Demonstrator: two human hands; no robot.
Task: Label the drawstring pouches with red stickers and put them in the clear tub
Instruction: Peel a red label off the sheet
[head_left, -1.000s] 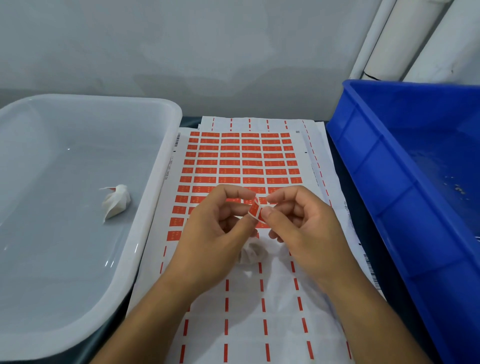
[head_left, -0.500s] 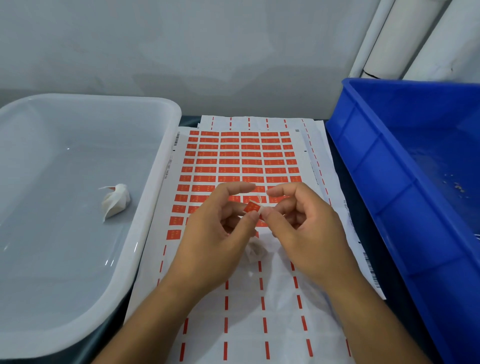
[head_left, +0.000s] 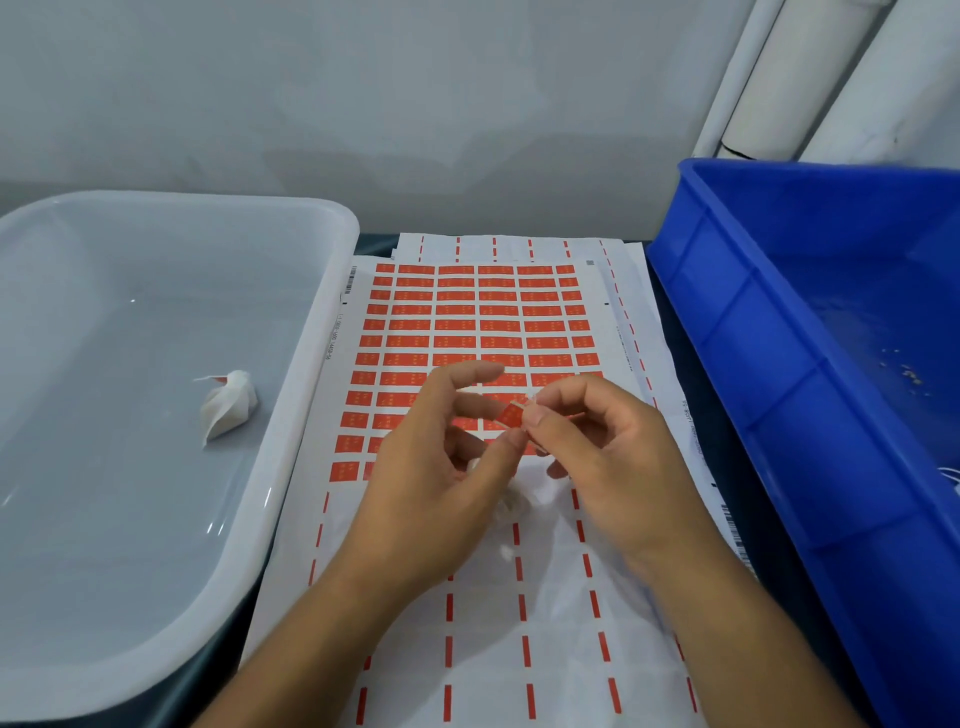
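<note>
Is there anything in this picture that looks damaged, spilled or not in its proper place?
Only small things. Pale crumbs lie scattered on the floor of the blue crate. The sticker sheets are stacked slightly askew, their edges fanned out on the right. Nothing looks damaged.

A sticker sheet lies in the middle of the worktop on a stack of sheets, between the tub along the left edge and a crate along the right edge. One pouch lies in the tub, near its right wall. The left hand and right hand meet above the sheet's near end, a sticker between their fingertips and another pouch under them.
</note>
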